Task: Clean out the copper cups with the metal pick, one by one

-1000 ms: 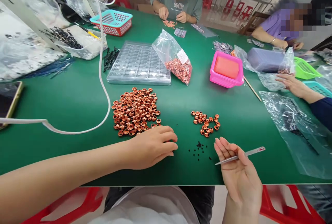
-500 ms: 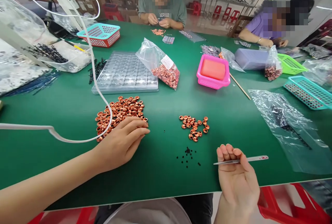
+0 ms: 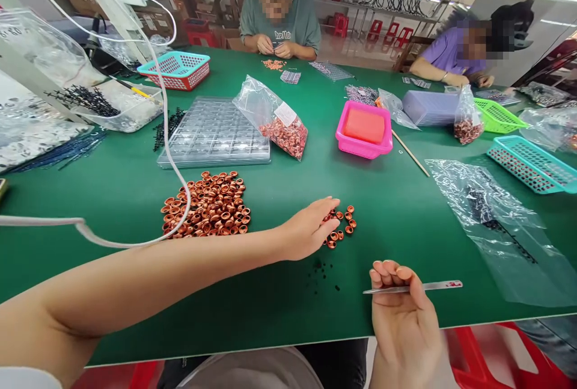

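My left hand (image 3: 309, 229) reaches across to the small group of copper-coloured cups (image 3: 349, 216), its fingers stretched over the group's left side and the thumb apart. Part of that group is hidden under it. Palm up near the front edge, my right hand (image 3: 403, 311) has its fingers curled around metal tweezers (image 3: 444, 285), whose tip points left. Small black bits (image 3: 331, 266) lie scattered between the hands, partly in shadow. A larger heap of copper-coloured cups (image 3: 216, 202) sits at the left, behind my left forearm.
A white cable (image 3: 166, 118) loops over the large heap. Behind are a clear compartment tray (image 3: 216, 133), a bag of copper pieces (image 3: 288, 133) and a pink basket (image 3: 364, 130). Clear plastic bags (image 3: 491, 226) lie right. Two people sit across the green table (image 3: 279, 184).
My left hand has moved right, from the large heap to the small group of cups. My right hand still holds the tweezers. The whole view has shifted slightly.
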`<state>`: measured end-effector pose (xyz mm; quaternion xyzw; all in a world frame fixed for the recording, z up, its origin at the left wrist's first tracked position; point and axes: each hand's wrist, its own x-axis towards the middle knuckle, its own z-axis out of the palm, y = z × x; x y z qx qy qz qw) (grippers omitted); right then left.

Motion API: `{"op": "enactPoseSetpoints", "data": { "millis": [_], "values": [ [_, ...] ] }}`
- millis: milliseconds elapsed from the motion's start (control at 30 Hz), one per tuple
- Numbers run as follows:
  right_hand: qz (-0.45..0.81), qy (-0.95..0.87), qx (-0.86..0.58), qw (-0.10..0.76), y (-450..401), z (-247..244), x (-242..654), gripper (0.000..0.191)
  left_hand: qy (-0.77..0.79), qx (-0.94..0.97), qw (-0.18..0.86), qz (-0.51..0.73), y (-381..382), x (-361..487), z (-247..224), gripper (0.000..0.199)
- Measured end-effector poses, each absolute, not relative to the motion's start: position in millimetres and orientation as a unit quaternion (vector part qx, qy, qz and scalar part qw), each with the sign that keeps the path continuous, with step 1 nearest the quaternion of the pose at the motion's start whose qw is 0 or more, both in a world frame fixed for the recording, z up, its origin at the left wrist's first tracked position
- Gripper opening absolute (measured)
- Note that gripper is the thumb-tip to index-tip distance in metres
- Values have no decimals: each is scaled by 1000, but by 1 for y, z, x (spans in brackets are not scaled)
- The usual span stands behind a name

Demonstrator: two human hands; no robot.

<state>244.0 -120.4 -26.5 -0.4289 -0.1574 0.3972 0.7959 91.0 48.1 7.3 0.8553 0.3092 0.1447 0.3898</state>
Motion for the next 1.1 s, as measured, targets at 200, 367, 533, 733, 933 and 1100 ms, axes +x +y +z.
{"op": "enactPoseSetpoints", "data": {
  "millis": [200,367,533,733,933,1100],
  "values": [
    [404,-167,-427,792,-122,-24,241,20,327,804,464,177,22,75,13,50],
    [400,-171,-407,803,-120,-18,237,25,321,831,399,215,34,48,24,34],
    [402,-177,-385,812,-118,-15,235,23,350,869,332,106,40,38,26,29],
    [442,-204,-377,787,-121,-13,236,25,342,884,307,82,39,47,15,19],
    [432,-222,-399,778,-122,-13,236,25,339,890,296,79,38,48,17,9],
    [417,-234,-425,769,-123,-14,238,25,336,895,281,82,23,29,23,4]
  ]
}}
